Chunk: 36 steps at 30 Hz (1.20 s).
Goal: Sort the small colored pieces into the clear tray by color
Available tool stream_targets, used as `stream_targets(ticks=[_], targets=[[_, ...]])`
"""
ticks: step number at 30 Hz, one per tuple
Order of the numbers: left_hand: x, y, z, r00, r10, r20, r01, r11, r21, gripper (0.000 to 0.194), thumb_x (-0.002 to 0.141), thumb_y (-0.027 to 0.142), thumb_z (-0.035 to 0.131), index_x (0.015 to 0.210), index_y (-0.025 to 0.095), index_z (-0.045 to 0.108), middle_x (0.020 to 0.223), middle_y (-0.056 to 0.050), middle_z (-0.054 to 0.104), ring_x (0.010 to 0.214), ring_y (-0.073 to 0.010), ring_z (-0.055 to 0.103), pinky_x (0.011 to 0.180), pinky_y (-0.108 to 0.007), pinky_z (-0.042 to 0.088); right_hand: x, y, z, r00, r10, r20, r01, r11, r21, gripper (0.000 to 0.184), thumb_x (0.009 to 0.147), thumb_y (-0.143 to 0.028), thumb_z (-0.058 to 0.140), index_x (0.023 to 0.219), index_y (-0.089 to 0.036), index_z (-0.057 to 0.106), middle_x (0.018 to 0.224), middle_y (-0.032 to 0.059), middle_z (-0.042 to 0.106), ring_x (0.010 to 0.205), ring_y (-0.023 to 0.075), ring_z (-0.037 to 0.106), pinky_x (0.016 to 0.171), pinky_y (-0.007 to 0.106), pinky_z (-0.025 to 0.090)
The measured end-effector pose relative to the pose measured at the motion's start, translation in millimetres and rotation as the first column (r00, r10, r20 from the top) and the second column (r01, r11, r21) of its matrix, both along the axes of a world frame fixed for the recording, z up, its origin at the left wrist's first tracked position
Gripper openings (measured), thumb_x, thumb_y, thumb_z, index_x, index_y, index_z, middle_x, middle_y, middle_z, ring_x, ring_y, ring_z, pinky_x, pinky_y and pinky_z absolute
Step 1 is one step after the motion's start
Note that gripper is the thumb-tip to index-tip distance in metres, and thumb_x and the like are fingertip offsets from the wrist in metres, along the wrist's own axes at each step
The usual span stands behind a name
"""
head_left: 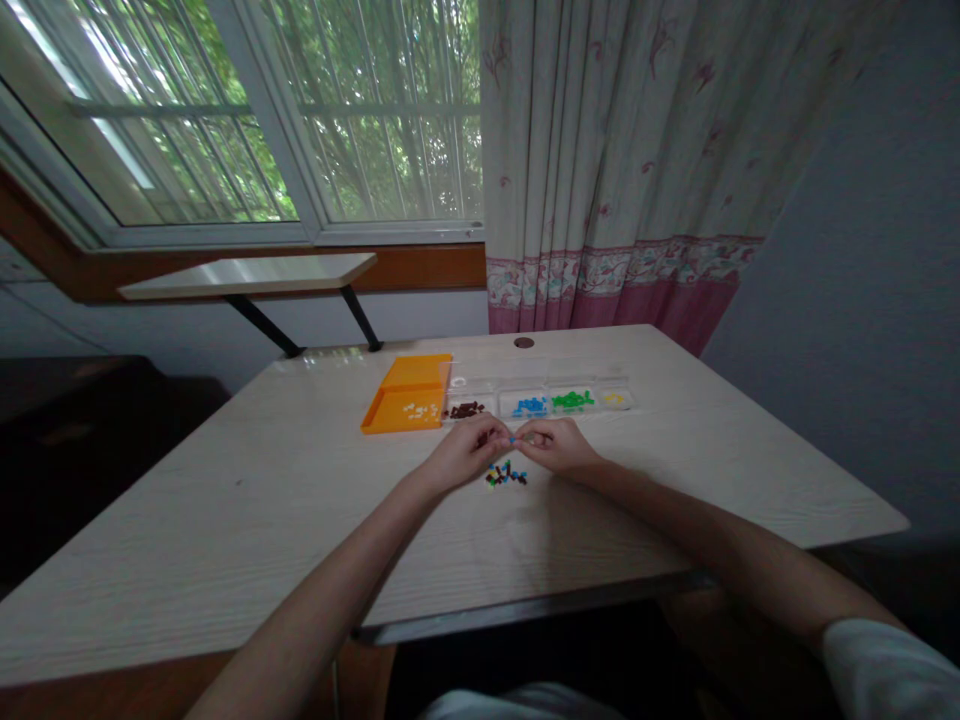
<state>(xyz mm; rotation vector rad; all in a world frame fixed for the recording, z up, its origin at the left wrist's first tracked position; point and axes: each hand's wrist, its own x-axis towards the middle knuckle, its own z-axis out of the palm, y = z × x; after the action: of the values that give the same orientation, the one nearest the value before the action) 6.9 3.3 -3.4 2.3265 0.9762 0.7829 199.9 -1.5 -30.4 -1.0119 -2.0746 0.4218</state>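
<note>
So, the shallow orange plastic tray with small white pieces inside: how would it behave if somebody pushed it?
The shallow orange plastic tray probably holds its shape, as its edges look straight. It seems unlikely to tip, lying low on the pale wood-grain table. The small white pieces look loose, so they might slide.

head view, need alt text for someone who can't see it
A person's left hand and right hand meet above a pale wood-grain table, a tiny blue piece between them. Nearer the person lies a small multicoloured pile; beyond sit an orange tray with white pieces and a clear compartment tray with brown, blue, green and yellow pieces.
</note>
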Motion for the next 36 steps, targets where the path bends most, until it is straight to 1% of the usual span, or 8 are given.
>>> stream_targets(ticks=[3,8,11,16,21,27,31,36], targets=[[-3,1,-0.8,1.0,-0.017,-0.026,0.017,1.0,-0.013,0.022,0.081,0.031,0.049,0.084,0.013,0.06,0.07,-0.002,0.054,0.064,-0.0109,0.046,0.059,-0.021,0.037,3,1,2.5,0.998,-0.058,-0.004,0.058,0.997,0.055,0.019,0.076,-0.032,0.054,0.074,-0.017,0.066,0.042,-0.0064,0.044,0.038,0.0054,0.036,0.042,0.016,0.028],[-8,1,-3.5,0.962,-0.227,-0.148,0.225,0.974,-0.03,0.022,0.083,0.024,0.046,0.091,0.015,0.063,0.083,-0.006,0.059,0.078,-0.0131,0.052,0.072,-0.023,0.04,15,3,12.2,0.982,-0.174,-0.066,0.184,0.962,0.202,0.024,0.078,-0.035,0.052,0.078,-0.017,0.067,0.046,-0.0034,0.049,0.042,0.0067,0.041,0.044,0.017,0.033],[-9,0,-5.6,0.936,-0.278,-0.215,0.275,0.96,-0.046,0.024,0.084,0.022,0.045,0.098,0.019,0.064,0.087,-0.006,0.058,0.081,-0.0136,0.053,0.074,-0.023,0.04,21,4,16.8,0.967,-0.225,-0.122,0.25,0.928,0.274,0.025,0.078,-0.036,0.053,0.08,-0.017,0.068,0.044,-0.0035,0.048,0.041,0.007,0.041,0.045,0.017,0.034],[-8,-1,-5.6,0.926,-0.273,-0.262,0.271,0.962,-0.045,0.024,0.084,0.023,0.045,0.096,0.02,0.065,0.087,-0.006,0.057,0.08,-0.0138,0.053,0.074,-0.023,0.041,27,7,20.2,0.958,-0.239,-0.158,0.281,0.89,0.358,0.022,0.078,-0.035,0.055,0.078,-0.019,0.069,0.049,-0.0016,0.055,0.042,0.0073,0.044,0.047,0.018,0.037],[-6,-1,-2.7,0.928,-0.27,-0.259,0.268,0.962,-0.043,0.022,0.084,0.024,0.044,0.089,0.017,0.065,0.085,-0.006,0.058,0.08,-0.0139,0.054,0.073,-0.023,0.041,28,6,23.2,0.96,-0.23,-0.159,0.274,0.888,0.369,0.02,0.078,-0.034,0.055,0.079,-0.02,0.069,0.053,-0.0007,0.06,0.045,0.0077,0.047,0.05,0.018,0.04],[-5,-2,-4.3,0.937,-0.259,-0.235,0.257,0.966,-0.041,0.02,0.084,0.022,0.044,0.085,0.015,0.062,0.083,-0.006,0.059,0.079,-0.0133,0.053,0.072,-0.022,0.041,28,5,23.4,0.959,-0.231,-0.162,0.277,0.876,0.395,0.019,0.078,-0.032,0.055,0.08,-0.02,0.069,0.057,0.0001,0.063,0.046,0.0078,0.049,0.05,0.018,0.041],[-5,-3,-2.8,0.96,-0.215,-0.18,0.204,0.976,-0.075,0.017,0.083,0.02,0.044,0.086,0.013,0.059,0.08,-0.005,0.059,0.072,-0.0118,0.052,0.066,-0.021,0.041,28,5,23.4,0.961,-0.22,-0.165,0.27,0.868,0.416,0.018,0.078,-0.031,0.056,0.079,-0.019,0.069,0.054,-0.0003,0.061,0.045,0.0076,0.049,0.049,0.018,0.04],[-7,-2,-1.9,0.985,-0.131,-0.117,0.126,0.991,-0.048,0.014,0.081,0.02,0.045,0.085,0.013,0.057,0.082,-0.005,0.059,0.073,-0.0119,0.052,0.067,-0.022,0.041,27,6,22.3,0.955,-0.239,-0.175,0.291,0.866,0.407,0.019,0.078,-0.033,0.056,0.081,-0.02,0.069,0.054,-0.0005,0.061,0.044,0.0077,0.047,0.05,0.019,0.04]])
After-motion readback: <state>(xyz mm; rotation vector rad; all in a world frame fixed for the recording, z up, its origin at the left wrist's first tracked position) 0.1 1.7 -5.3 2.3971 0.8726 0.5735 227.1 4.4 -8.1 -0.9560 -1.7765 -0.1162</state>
